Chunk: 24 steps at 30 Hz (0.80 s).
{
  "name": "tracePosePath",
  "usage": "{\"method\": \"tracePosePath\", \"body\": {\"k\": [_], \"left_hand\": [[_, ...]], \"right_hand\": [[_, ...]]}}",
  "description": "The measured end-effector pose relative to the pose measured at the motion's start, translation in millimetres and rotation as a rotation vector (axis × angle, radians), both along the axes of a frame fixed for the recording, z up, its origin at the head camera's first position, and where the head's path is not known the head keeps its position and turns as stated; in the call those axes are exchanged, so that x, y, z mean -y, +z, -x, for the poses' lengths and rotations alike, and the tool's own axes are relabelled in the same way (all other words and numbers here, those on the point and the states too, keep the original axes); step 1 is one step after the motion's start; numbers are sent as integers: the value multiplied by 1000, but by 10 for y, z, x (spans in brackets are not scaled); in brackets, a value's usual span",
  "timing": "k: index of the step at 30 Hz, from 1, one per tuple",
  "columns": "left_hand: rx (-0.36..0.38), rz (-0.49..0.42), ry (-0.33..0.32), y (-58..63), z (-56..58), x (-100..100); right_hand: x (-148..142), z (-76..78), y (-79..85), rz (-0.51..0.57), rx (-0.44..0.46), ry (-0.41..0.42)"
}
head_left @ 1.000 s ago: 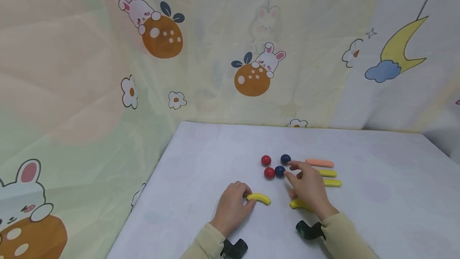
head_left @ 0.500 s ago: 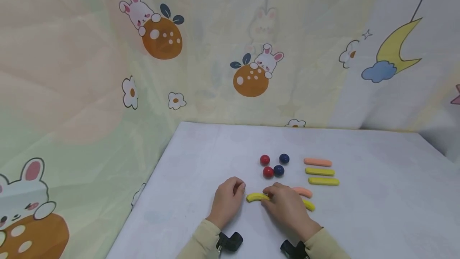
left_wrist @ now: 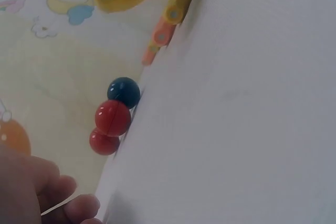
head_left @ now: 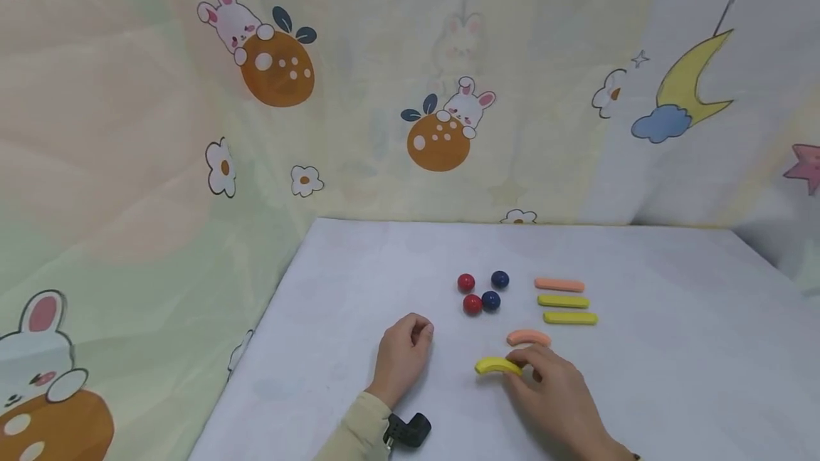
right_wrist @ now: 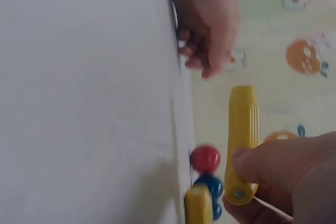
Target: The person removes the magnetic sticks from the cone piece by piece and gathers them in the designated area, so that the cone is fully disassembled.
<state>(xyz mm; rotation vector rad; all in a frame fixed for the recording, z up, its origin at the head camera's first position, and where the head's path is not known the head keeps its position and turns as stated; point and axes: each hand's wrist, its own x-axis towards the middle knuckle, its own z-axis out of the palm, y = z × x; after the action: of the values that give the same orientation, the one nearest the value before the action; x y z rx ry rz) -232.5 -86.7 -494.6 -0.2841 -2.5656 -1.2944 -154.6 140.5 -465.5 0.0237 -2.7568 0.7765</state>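
My right hand (head_left: 560,390) pinches a curved yellow rod (head_left: 496,366) between thumb and fingers near one end. A metal disc shows in its end in the right wrist view, where the rod is raised off the table. A second yellow rod (right_wrist: 198,203) lies below it, hidden by the hand in the head view. Just beyond sits a curved orange rod (head_left: 528,337). To the left, my left hand (head_left: 403,354) rests at the table, fingers loosely curled and holding nothing. Its fingers show at the lower corner of the left wrist view.
Two red balls (head_left: 472,304) and two blue balls (head_left: 491,300) stand grouped beyond the hands. At their right lie a straight orange rod (head_left: 559,284) and two straight yellow rods (head_left: 570,318). A printed cloth backdrop (head_left: 359,126) rises behind the white table (head_left: 359,269).
My left hand has let go of the curved yellow rod. My right hand has come over from beside the balls, gripped that rod, and carried it right and nearer to me.
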Motion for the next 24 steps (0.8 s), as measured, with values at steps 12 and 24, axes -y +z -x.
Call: {"method": "tracePosePath", "body": {"k": [12, 24], "left_hand": [[10, -4, 6, 13, 37, 17], [3, 19, 15, 20, 36, 54]], "right_hand": [[-390, -82, -99, 52, 92, -77], [-372, -69, -91, 53, 180, -108]]}}
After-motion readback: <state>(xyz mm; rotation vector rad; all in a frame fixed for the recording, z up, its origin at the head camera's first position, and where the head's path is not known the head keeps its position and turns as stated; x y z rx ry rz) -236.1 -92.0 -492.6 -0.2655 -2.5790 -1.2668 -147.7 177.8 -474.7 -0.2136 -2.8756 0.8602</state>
